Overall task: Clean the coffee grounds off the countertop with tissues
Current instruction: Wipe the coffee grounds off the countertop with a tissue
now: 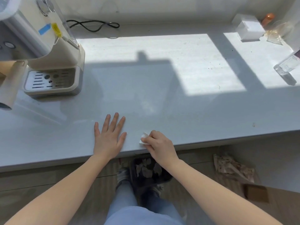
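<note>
My right hand is closed on a crumpled white tissue and presses it onto the pale grey countertop close to the front edge. Just left of it, my left hand lies flat on the counter with fingers spread, holding nothing. A few dark specks of coffee grounds dot the sunlit patch at the back right, far from both hands. A small brownish spot sits near the front right.
A cream coffee machine with a drip tray stands at the back left, its black cord behind it. A white box and a clear glass container are at the right. Below the counter edge, a black bin holds used tissues.
</note>
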Tool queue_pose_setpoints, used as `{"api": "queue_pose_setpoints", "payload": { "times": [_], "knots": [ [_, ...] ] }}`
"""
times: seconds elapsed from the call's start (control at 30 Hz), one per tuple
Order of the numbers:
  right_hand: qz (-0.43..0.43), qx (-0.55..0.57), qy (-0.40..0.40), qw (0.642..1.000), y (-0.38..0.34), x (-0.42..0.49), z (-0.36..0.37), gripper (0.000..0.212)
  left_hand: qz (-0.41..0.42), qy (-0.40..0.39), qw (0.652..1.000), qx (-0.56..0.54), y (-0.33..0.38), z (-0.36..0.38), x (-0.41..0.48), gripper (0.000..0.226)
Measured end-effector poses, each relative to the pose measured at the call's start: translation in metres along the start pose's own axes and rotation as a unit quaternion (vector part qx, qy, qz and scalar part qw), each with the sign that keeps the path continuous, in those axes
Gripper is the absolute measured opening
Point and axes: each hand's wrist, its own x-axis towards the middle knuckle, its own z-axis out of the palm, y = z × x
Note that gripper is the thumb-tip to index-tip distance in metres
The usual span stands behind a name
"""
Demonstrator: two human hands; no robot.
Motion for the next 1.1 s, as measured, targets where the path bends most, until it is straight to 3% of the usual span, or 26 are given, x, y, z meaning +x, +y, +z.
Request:
{"api": "queue_pose_setpoints", "payload": {
  "times": [0.17, 0.3, 0.37, 0.5, 0.67, 0.8, 0.97, 1.03, 1.1],
  "knots": [
    [0.132, -0.074, 0.106, 0.983, 0.074, -0.022, -0.043, 0.008, -0.002, 0.007, 1.000, 0.008, 0.001, 0.003, 0.000, 0.061],
    [0.225, -0.036, 0.142, 0.963, 0.069, -0.021, -0.037, 0.011, -0.002, 0.008, 1.000, 0.006, 0.001, 0.003, 0.002, 0.060],
    [0.202, -0.016, 0.133, 0.970, 0.039, -0.010, -0.013, 0.011, -0.005, 0.006, 1.000, 0.006, 0.002, 0.005, 0.001, 0.060],
    [0.067, -0.002, 0.058, 0.996, -0.022, 0.026, 0.026, 0.008, 0.003, 0.009, 1.000, -0.016, -0.001, -0.001, 0.005, 0.062],
    [-0.035, -0.002, 0.014, 0.999, 0.007, 0.020, 0.008, 0.005, 0.041, 0.037, 0.996, -0.066, -0.027, -0.019, 0.024, 0.058],
    [0.096, -0.051, 0.109, 0.988, 0.077, 0.020, -0.030, 0.007, 0.001, 0.034, 0.998, -0.054, -0.032, -0.007, 0.026, 0.062],
    [0.310, -0.033, 0.189, 0.931, 0.128, 0.097, -0.052, 0.018, -0.002, 0.025, 0.998, -0.061, -0.034, -0.005, 0.030, 0.063],
    [0.317, -0.015, 0.181, 0.931, 0.111, 0.138, -0.036, 0.018, 0.002, 0.019, 0.998, -0.061, -0.033, -0.006, 0.029, 0.064],
    [0.250, 0.002, 0.141, 0.958, 0.071, 0.166, -0.012, 0.017, 0.002, 0.011, 0.998, -0.060, -0.033, -0.007, 0.029, 0.064]
  ]
}}
